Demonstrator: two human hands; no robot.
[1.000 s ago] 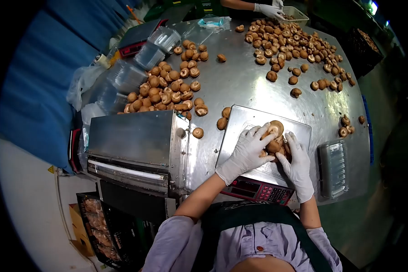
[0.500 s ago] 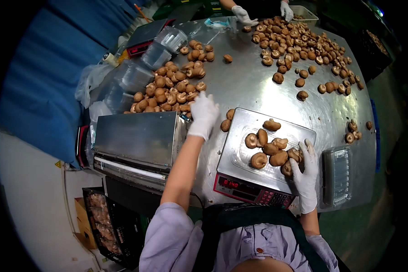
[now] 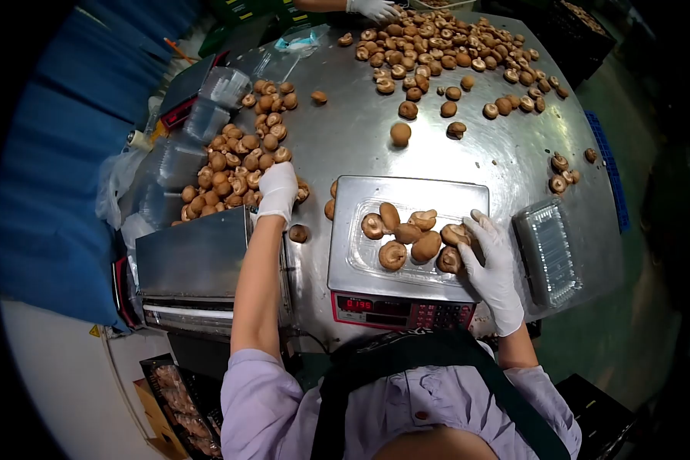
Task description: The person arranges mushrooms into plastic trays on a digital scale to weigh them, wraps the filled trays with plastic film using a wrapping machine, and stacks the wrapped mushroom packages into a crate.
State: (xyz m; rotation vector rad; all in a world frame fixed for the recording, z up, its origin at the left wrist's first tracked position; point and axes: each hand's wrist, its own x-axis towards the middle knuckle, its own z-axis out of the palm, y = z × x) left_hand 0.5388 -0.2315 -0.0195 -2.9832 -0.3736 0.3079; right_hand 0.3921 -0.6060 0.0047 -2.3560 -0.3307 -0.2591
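On the steel table stands a scale [image 3: 360,277] with a red base and lit digits. Its pan bears a clear plastic tray with several brown mushrooms [image 3: 425,246]. My right hand [image 3: 492,268], in a white glove, has its fingers spread against the mushrooms at the pan's right side. My gloved left hand [image 3: 277,189] is at the edge of the left mushroom pile [image 3: 230,165]; its fingers are bent down and what they hold, if anything, is hidden. A single mushroom [image 3: 298,233] lies just below it.
A metal box-like machine [image 3: 192,257] stands left of the scale. Stacked clear trays [image 3: 548,253] lie at the right. A large mushroom pile [image 3: 445,46] covers the far side, beside a co-worker's gloved hand [image 3: 374,9]. Empty tubs [image 3: 207,119] line the left edge.
The view has shifted, so the table sits differently in it. One mushroom has left the tray's upper part. A single mushroom now shows below my left hand. The display digits have changed.
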